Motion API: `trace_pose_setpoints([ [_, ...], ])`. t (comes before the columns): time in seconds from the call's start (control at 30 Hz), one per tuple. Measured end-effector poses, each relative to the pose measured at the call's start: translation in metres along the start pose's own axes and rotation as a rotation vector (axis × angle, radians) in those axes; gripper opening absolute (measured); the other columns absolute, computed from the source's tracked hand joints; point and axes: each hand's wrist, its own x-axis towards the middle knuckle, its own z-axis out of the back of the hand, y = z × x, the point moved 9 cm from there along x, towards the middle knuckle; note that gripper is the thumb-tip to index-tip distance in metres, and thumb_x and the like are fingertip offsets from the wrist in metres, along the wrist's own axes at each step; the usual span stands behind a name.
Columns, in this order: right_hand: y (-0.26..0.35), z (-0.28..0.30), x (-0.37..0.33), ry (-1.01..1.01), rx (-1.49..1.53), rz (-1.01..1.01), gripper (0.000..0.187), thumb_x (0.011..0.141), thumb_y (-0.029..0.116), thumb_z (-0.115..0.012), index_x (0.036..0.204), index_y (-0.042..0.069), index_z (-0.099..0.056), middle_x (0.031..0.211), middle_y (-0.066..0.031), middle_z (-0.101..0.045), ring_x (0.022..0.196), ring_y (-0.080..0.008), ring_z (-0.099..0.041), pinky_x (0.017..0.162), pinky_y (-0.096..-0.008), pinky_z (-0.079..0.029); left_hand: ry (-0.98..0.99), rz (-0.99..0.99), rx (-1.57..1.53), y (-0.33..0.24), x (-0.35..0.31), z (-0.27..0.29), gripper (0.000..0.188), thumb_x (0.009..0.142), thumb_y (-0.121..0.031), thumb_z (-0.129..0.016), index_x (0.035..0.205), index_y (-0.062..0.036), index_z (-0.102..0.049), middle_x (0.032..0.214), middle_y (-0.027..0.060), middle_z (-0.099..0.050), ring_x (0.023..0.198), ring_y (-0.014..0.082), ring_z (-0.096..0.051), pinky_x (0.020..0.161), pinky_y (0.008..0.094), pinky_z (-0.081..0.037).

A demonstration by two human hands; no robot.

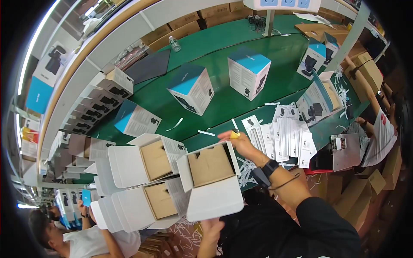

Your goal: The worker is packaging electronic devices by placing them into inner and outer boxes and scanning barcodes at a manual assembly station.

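Note:
An open white carton (211,165) with a brown cardboard insert (211,167) is in front of me, its large lid flap spread toward me. My left hand (211,230) is at the near edge of that flap, holding the carton from below; the flap hides most of its fingers. By the carton's far right corner, my right hand (244,146) has its fingers stretched out to the left, a yellow cover on one digit. I cannot tell whether it touches the carton. More open cartons (157,159) with brown inserts stand in rows at the left.
Closed blue-topped boxes (248,73) stand on the green table (206,56). White printed leaflets (284,135) lie fanned right of my right hand, with paper strips (246,172) nearby. An open printed box (318,101) stands beyond. Co-workers sit at lower left (99,243) and right (380,137).

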Motion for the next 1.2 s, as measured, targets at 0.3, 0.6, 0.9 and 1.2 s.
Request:
trace_pose_setpoints([
  [0.3, -0.011, -0.016, -0.177, -0.127, -0.052, -0.02, 0.022, 0.094, 0.002, -0.061, 0.113, 0.0, -0.072, 0.099, -0.0093, -0.074, 0.09, -0.0144, -0.068, 0.083, -0.0287, -0.054, -0.079, 0.097, 0.054, 0.034, 0.096, 0.041, 0.063, 0.088, -0.006, -0.066, 0.145, 0.0084, -0.042, 0.138, 0.0181, -0.057, 0.129, 0.0309, -0.055, 0.113, 0.0454, -0.041],
  [0.6, -0.011, 0.103, -0.129, -0.752, -1.256, 0.185, 0.022, 0.09, 0.023, -0.072, 0.103, 0.006, -0.074, 0.085, -0.018, -0.072, 0.075, -0.0391, -0.07, 0.07, -0.042, -0.058, -0.133, -0.156, 0.103, -0.025, 0.077, 0.024, 0.095, 0.084, -0.008, -0.064, 0.163, -0.0039, -0.012, 0.155, 0.017, -0.04, 0.141, 0.0322, -0.041, 0.12, 0.0474, -0.03],
  [0.9, -0.06, 0.204, -0.124, -0.566, -1.519, 0.05, 0.042, 0.086, 0.016, -0.067, 0.125, -0.001, -0.063, 0.124, -0.0243, -0.059, 0.111, -0.0431, -0.061, 0.095, -0.0449, -0.052, 0.019, -0.016, 0.03, 0.03, 0.119, 0.031, 0.085, 0.086, -0.012, -0.055, 0.16, 0.0034, -0.015, 0.165, 0.0206, -0.026, 0.154, 0.031, -0.022, 0.124, 0.0398, -0.018],
  [1.2, -0.045, 0.171, -0.102, -0.228, -1.743, 0.069, 0.021, 0.084, 0.006, -0.064, 0.103, -0.003, -0.063, 0.105, -0.0239, -0.061, 0.1, -0.0437, -0.061, 0.086, -0.0468, -0.051, -0.098, -0.204, 0.661, -0.025, 0.07, -0.003, 0.081, 0.098, -0.028, -0.06, 0.154, 0.0143, -0.02, 0.161, 0.0356, -0.022, 0.152, 0.0448, -0.024, 0.122, 0.0405, -0.026],
])
